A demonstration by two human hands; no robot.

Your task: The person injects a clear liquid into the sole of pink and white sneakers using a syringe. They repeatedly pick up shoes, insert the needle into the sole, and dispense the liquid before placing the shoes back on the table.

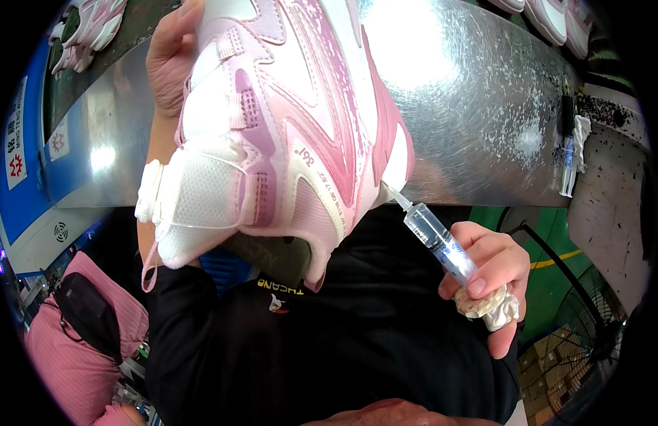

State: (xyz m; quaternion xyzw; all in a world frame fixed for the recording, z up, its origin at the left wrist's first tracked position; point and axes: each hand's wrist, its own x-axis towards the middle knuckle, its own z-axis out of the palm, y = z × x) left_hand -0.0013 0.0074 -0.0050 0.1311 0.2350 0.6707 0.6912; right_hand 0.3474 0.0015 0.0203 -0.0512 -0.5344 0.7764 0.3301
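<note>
A pink and white sneaker [286, 135] is tilted on its side in front of me, its collar opening toward my body. My left hand [171, 60] is closed around it near the toe, partly hidden behind the upper. In my right hand [496, 266] is a clear plastic syringe [439, 241] partly filled with clear liquid. Its narrow tip meets the sneaker at the seam between upper and sole near the heel. A crumpled off-white wad [481, 305] sits at the syringe's rear end, against my palm and fingers.
A scratched metal table [471, 121] lies beyond the sneaker. Another syringe and a black pen-like tool [568, 121] rest at its right end. More pink and white shoes [94, 28] stand at the far left and far right. A black fan [591, 334] is at lower right; a person in pink [80, 334] is at left.
</note>
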